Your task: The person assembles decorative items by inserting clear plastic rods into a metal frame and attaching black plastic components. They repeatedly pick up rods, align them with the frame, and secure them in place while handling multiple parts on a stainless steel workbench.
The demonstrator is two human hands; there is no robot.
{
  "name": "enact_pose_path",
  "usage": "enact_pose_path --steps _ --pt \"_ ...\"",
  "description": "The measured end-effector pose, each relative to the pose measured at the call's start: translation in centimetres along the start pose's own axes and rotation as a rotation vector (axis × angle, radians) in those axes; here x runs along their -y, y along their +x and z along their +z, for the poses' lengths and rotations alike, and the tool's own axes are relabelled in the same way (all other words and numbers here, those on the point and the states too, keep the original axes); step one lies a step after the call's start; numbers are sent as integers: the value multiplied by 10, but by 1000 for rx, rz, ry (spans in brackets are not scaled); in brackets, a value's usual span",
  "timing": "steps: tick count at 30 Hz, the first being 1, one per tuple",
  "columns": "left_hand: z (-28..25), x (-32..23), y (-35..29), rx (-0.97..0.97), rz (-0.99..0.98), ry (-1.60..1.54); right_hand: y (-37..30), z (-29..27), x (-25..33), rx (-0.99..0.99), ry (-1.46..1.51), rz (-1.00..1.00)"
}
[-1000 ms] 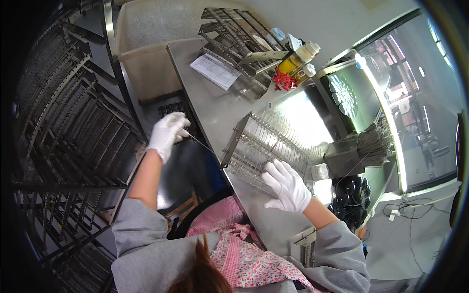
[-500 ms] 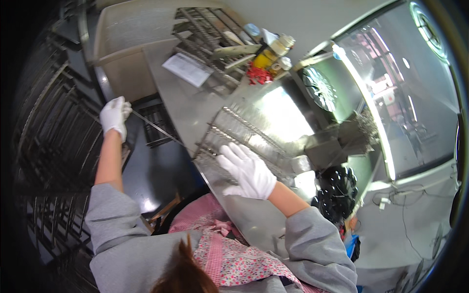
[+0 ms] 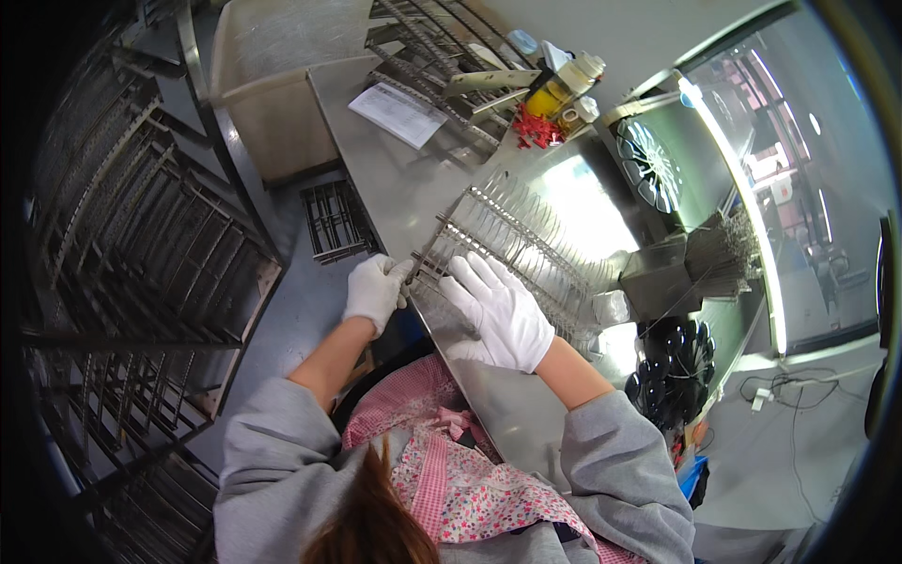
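Note:
A metal rack lies on the steel table, holding a row of clear round discs that stand on edge between its toothed bars. My left hand, in a white glove, is closed at the rack's left end, fingertips pinched on the end of a thin metal rod. Most of that rod is hidden by the fingers and the rack. White-gloved too, my right hand rests with fingers stretched out over the near side of the rack.
A paper sheet, more metal racks, a yellow bottle and red clips are at the back. To the right stand a dark box and black glossy round pieces. Tall shelving holds racks at left.
My left hand has moved right, from out past the table edge to the rack's end, and the long rod it held no longer sticks out. My right hand stays on the rack.

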State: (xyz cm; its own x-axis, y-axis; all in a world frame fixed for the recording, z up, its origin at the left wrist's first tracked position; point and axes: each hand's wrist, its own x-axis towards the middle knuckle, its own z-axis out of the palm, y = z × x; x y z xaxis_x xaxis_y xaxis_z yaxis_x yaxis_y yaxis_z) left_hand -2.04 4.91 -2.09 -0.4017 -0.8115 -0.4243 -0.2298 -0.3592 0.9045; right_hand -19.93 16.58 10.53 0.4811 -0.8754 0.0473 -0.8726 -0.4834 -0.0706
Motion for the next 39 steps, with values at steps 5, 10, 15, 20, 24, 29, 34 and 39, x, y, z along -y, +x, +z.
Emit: enact_pose_path --steps 5,10,15,20,24,29,34,39 --pt "3 8 -6 -15 284 269 -23 -18 -15 -134 4 98" --pt "-11 3 -9 122 343 575 -107 -47 -48 -488 -83 406" --pt "-2 -1 -3 62 200 621 -171 -28 -17 -426 -128 423" --pt "-18 7 11 186 167 523 -163 11 26 -190 -203 584" --pt "-17 14 11 153 108 229 -159 10 3 -220 -209 710" --pt "-21 26 20 -66 343 463 -124 12 16 -311 -300 685" --pt "-103 17 66 -453 198 -114 -79 8 21 -218 -348 580" --pt "-144 1 100 -469 144 -80 -47 2 30 -258 -330 568"
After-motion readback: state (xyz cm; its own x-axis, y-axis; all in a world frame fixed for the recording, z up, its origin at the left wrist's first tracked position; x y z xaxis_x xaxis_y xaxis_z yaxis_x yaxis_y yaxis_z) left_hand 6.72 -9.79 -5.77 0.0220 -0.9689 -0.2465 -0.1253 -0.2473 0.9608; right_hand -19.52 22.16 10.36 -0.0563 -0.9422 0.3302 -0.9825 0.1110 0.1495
